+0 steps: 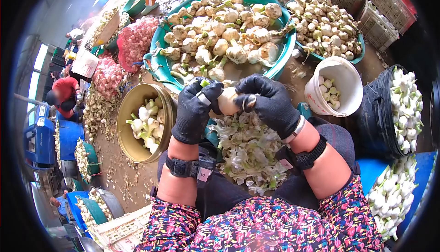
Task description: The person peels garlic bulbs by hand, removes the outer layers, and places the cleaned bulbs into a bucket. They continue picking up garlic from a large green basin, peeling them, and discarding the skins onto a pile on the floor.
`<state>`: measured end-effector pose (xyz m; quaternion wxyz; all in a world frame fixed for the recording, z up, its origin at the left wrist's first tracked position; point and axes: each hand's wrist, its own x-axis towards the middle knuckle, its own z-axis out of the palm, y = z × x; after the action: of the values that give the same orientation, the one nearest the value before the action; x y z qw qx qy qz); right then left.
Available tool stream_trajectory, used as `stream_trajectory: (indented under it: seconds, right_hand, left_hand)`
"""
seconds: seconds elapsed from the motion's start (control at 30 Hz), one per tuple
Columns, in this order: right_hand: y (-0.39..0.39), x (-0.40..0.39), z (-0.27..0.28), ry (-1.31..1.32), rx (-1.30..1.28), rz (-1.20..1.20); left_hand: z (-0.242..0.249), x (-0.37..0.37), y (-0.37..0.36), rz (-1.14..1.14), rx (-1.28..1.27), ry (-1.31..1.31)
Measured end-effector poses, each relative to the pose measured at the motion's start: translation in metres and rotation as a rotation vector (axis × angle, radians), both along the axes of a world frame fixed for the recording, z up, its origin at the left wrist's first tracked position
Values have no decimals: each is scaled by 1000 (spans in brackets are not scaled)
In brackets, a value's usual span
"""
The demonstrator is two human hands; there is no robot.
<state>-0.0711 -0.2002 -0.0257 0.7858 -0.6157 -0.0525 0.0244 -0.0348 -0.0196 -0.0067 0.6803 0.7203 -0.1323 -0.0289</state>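
Note:
Between my two black-gloved hands is a pale garlic bulb (pixel 228 102) with a short green stem end near the left thumb. My left hand (pixel 192 112) is closed on its left side, and my right hand (pixel 271 101) pinches its right side with bent fingers. Below them, a heap of peeled garlic skins (pixel 250 151) lies between my knees. Just beyond my hands stands a wide green tub (pixel 158 75) of soil-stained garlic bulbs (pixel 220 46).
At left is a tan bucket (pixel 170 114) of peeled bulbs; at right, a white bucket (pixel 355 84) with a few bulbs and a black tub (pixel 373 114) heaped with garlic. Pink net sacks (pixel 137 39) and plastic crates (pixel 387 0) stand farther out. A person in red (pixel 66 89) works at far left.

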Motion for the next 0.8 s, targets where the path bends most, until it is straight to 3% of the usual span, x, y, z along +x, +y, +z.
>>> stream_trajectory:
  seconds: [0.07,0.1,0.13,0.2,0.27,0.4,0.47,0.53,0.6,0.67,0.73,0.8]
  right_hand:
    - [-3,2,-3,-365,-267,-59]
    - [-2,-1,7,-422,-339,-27]
    - [-1,-3,5,-429,-335,-20]
    - [-2,-8,1,-609,-578,18]
    - [-1,-18,0,-611,-698,153]
    - [-3,-23,0,-331,-971,541]
    - [-1,-22,-4,-220,-1067,662]
    - [-1,-26,-16,-171,-1182,769]
    - [2,-27,-15,-117,-1192,818]
    - [4,-26,-15,-97,-1196,881]
    - [9,-21,-6,-49,-1229,873]
    - [7,-17,-2,-127,-1097,673]
  left_hand:
    - [0,3,11,-77,358,-240]
    - [-5,6,10,-74,332,-451]
    - [-8,7,10,-66,336,-456]
    - [-8,10,10,-57,527,-786]
    - [-7,10,17,-82,595,-737]
    - [-9,17,23,77,713,-847]
    - [-18,31,45,99,491,-657]
    - [23,21,67,187,-188,-134]
    - [41,32,122,404,285,-101]
    - [51,35,142,352,722,-294]
    - [54,37,117,174,827,-388]
    - [35,42,76,-40,779,-367]
